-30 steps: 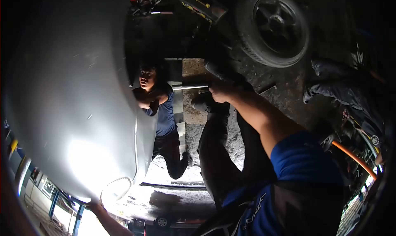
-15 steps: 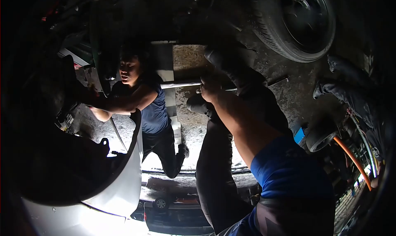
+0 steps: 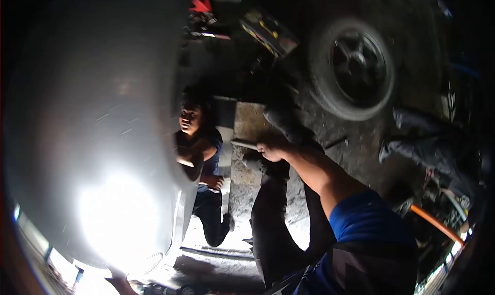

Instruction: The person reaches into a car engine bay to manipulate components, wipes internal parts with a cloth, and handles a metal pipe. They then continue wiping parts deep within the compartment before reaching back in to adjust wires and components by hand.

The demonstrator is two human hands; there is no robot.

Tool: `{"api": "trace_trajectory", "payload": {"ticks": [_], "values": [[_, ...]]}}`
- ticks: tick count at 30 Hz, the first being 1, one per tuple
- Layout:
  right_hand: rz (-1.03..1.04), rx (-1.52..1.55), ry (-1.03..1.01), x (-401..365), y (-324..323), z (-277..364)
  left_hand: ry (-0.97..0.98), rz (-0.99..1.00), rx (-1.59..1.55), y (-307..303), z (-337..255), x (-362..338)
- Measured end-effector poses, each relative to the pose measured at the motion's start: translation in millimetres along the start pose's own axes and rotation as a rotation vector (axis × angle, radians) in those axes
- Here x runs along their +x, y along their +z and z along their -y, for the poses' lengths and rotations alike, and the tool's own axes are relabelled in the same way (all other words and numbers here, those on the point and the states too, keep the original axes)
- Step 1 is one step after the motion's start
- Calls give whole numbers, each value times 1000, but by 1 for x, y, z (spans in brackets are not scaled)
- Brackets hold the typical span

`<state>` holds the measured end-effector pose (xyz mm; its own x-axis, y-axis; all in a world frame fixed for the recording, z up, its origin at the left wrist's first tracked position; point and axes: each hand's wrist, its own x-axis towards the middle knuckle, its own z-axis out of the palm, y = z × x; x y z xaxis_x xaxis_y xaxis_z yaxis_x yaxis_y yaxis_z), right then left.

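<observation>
My right hand (image 3: 270, 150) is closed around a pale metal bar (image 3: 244, 144), at the end of my outstretched arm. The bar points left from my fist, over a worn board (image 3: 249, 117) on the floor and above my shoes. A patch of bare skin (image 3: 121, 283) shows at the bottom left edge, against the brightly lit car body (image 3: 124, 114); it looks like part of my left arm, its fingers lost in the glare. Beyond the car's edge a person (image 3: 210, 148) in a dark shirt is down low, one arm reaching behind the bodywork.
A loose wheel with its tyre (image 3: 326, 91) lies at the upper right. An open toolbox (image 3: 268, 33) is at the top, with a red object (image 3: 201, 4) to its left. A dark rod (image 3: 336, 142) shows beyond my leg. An orange tube (image 3: 436, 225) and another person's legs (image 3: 420, 148) are on the right.
My view has swung, so the car body now fills the left side. My right hand keeps the bar, which appears lower in view. The other person's arms are now partly hidden behind the car.
</observation>
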<state>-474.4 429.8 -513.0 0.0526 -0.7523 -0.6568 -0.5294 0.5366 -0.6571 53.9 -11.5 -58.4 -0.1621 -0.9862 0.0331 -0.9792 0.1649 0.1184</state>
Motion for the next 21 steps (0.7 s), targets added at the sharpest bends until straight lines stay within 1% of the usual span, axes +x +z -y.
{"api": "trace_trajectory", "payload": {"ticks": [1,2,5,6,7,8,9,10,11,13,14,15,16,17,18,19,20,21], "values": [[40,-59,6,-24,-29,22,11,0,-39,4,4,-4],[113,85,69,-41,-40,32,5,-13,-78,5,6,-12],[116,140,92,-98,-80,60,-12,-63,-181,16,-25,-36],[93,106,-19,-112,-83,50,-37,-95,-208,14,-44,-44],[-72,142,-228,-131,-91,55,-63,-123,-230,13,-63,-48],[-64,383,-256,-157,-103,70,-94,-152,-229,10,-81,-51],[130,381,-116,-182,-144,109,-134,-165,-207,5,-97,-52],[236,329,-25,-206,-176,153,-159,-198,-150,0,-115,-54],[277,369,-42,-226,-200,192,-248,-205,-176,-5,-126,-54],[347,506,-68,-250,-229,235,-357,-207,-331,-9,-123,-56],[356,468,-66,-262,-245,267,-344,-324,-628,-12,-121,-58],[309,473,-153,-269,-261,308,-320,-444,-920,-15,-117,-59],[262,477,-240,-275,-277,349,-339,-507,-807,-25,-111,-61],[187,396,-326,-277,-295,386,-337,-543,-615,-37,-110,-61],[111,316,-415,-274,-313,424,-402,-514,-503,-34,-99,-53],[-64,157,-563,-268,-326,460,-465,-473,-389,-29,-86,-46],[-171,119,-662,-259,-337,497,-481,-400,-416,-33,-88,-40],[-256,30,-688,-248,-350,523,-498,-328,-443,-37,-91,-34]]}}
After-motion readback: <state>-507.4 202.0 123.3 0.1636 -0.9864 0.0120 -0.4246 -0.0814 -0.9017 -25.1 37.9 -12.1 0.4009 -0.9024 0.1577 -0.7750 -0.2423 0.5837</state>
